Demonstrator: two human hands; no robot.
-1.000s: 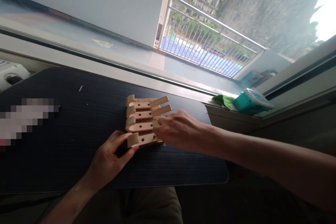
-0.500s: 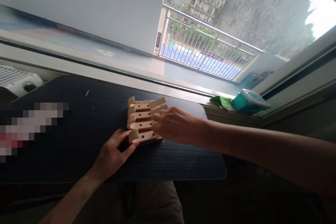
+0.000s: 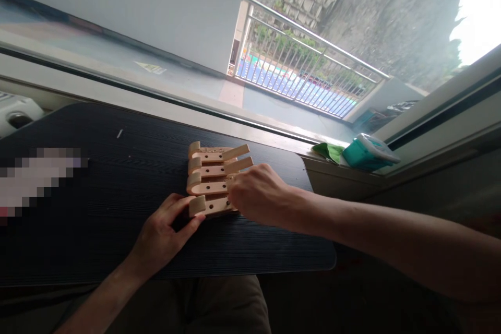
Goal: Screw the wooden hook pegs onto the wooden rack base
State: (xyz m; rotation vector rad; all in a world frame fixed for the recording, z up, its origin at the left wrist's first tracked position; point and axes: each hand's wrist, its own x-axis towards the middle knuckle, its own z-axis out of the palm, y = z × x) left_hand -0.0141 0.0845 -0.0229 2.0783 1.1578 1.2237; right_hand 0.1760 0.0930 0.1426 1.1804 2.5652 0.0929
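Note:
A pale wooden piece with several curved hooks side by side (image 3: 213, 187) lies on the dark table (image 3: 129, 209). Each hook has a rounded end on the left and a flat strip with dark round holes. On the right, flat wooden prongs slant upward. My left hand (image 3: 162, 229) has its thumb and fingers closed around the rounded end of the nearest hook. Over the right end of the nearer strips, my right hand (image 3: 256, 193) is closed with its fingers curled. What those fingers hold is hidden behind the hand.
A teal box with a clear lid (image 3: 370, 152) and a green cloth (image 3: 329, 151) lie on the window ledge at the right. A small white stick (image 3: 119, 133) is on the table. A white appliance (image 3: 18, 112) stands at the left edge. A blurred patch (image 3: 43, 177) covers something.
My right hand has shifted slightly toward me, uncovering more of the second slanting prong. My left hand keeps its hold. The whole view has tilted a little.

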